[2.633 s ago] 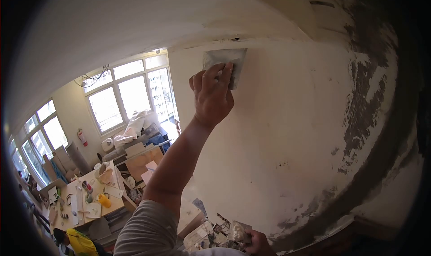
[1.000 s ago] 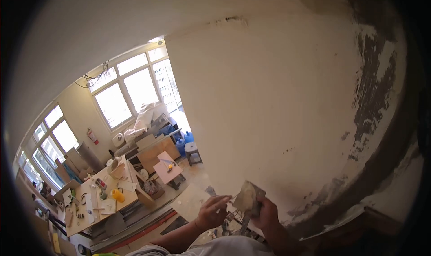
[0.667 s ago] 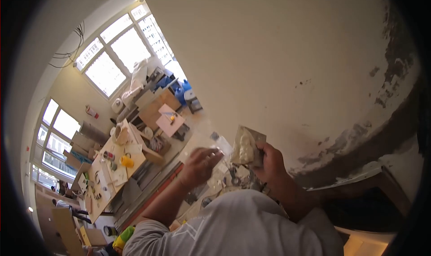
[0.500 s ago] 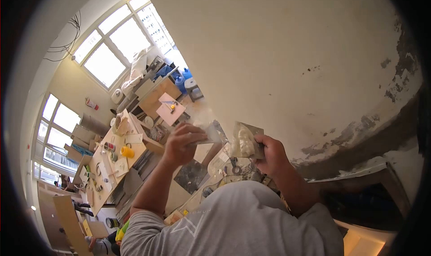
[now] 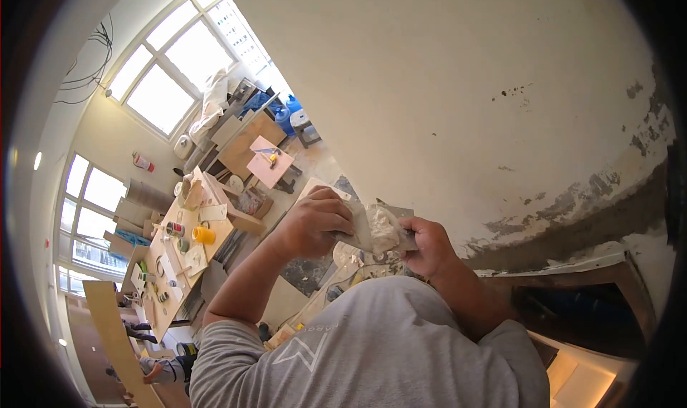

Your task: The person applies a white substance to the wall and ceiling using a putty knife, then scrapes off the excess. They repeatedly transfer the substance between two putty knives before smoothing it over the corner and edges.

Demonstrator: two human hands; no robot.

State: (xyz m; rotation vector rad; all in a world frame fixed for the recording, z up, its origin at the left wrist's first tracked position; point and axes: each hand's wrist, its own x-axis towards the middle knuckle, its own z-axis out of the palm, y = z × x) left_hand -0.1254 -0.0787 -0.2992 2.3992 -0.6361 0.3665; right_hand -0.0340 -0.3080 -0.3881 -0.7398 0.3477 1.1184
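Note:
My left hand (image 5: 313, 225) is closed around a flat, pale-smeared putty knife (image 5: 361, 225), its handle hidden under the fingers. In my right hand (image 5: 431, 246), thumb on top, is a second putty knife (image 5: 401, 212), a wide metal blade. A thick heap of white putty (image 5: 384, 229) lies on that right blade. The left blade's edge meets the heap's left side, so the two tools are almost together in front of my chest. Just beyond them rises a cream plastered wall (image 5: 458, 100).
Dark, rough patches (image 5: 572, 204) mark the wall's lower right. A workbench (image 5: 204, 254) at left carries a yellow container (image 5: 204, 235), cans and tools. A pink-topped stool (image 5: 268, 163) stands behind. At lower left, another person (image 5: 164, 371) is beside a long board (image 5: 114, 343).
My left hand has moved right and its putty knife now reaches the putty on the right blade. The heap looks reshaped. My right hand stays nearly in place.

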